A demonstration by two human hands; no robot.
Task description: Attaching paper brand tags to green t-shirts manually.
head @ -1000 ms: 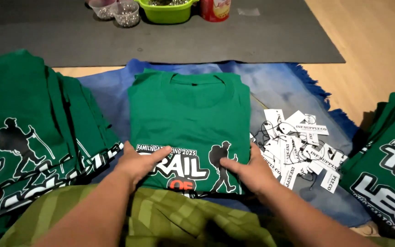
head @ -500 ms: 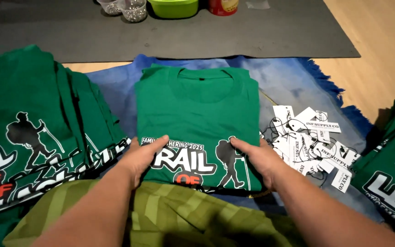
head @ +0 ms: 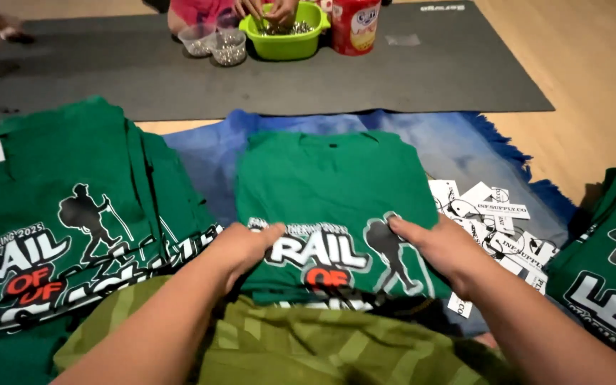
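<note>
Both flat and open, left hand (head: 240,249) and right hand (head: 445,249) pressing the folded green shirt (head: 333,207) on the blue blanket (head: 208,160); likely to bunch if dragged unevenly.

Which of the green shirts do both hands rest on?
The folded green shirt in the middle, on the blue cloth. The left hand and right hand lie on its print; the side piles are untouched.

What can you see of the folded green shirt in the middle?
The shirt is green knit cloth, folded into a neat rectangle, collar away from the person. Its front print shows white and red lettering beside a dark hiker figure. It lies flat on a blue cloth. The left hand and right hand rest on its near part, either side of the print.
</note>
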